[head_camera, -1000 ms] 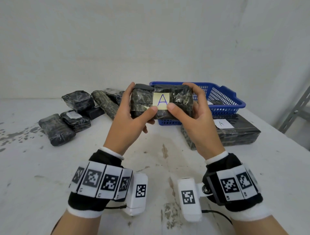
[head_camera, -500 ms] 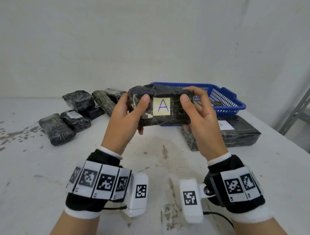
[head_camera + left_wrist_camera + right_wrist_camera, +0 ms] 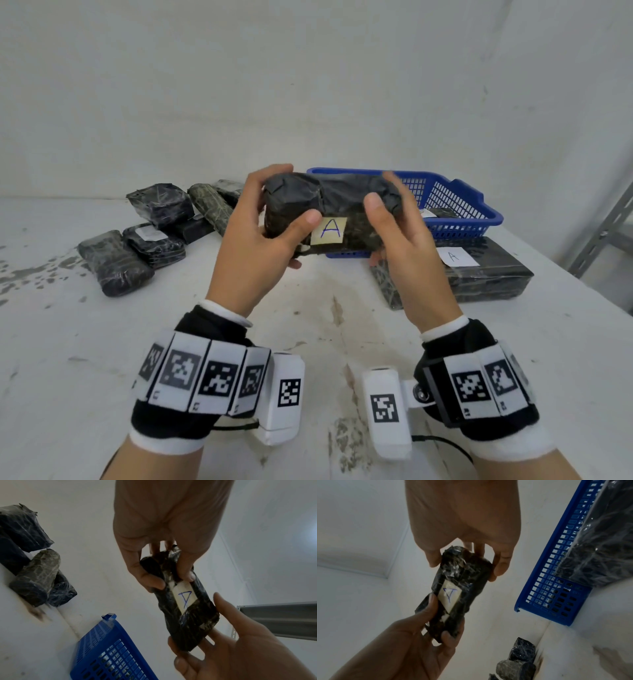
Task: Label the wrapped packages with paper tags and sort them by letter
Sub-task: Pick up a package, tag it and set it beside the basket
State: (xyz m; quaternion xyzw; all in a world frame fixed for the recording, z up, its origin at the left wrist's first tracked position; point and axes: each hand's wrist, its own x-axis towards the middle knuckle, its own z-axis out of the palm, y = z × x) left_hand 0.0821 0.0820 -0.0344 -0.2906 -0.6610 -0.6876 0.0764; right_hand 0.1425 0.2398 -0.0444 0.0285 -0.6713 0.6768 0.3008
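The left hand [image 3: 260, 246] and the right hand [image 3: 407, 246] each gripped one end of a black wrapped package [image 3: 329, 212], held level in the air in front of the blue basket [image 3: 479, 212]. Its paper tag [image 3: 329, 230], marked A, faced the person between the two thumbs.

Both hands raised, L hand [image 3: 260, 240] & R hand [image 3: 407, 246] each w/ curled-finger grip, thumbs forward.
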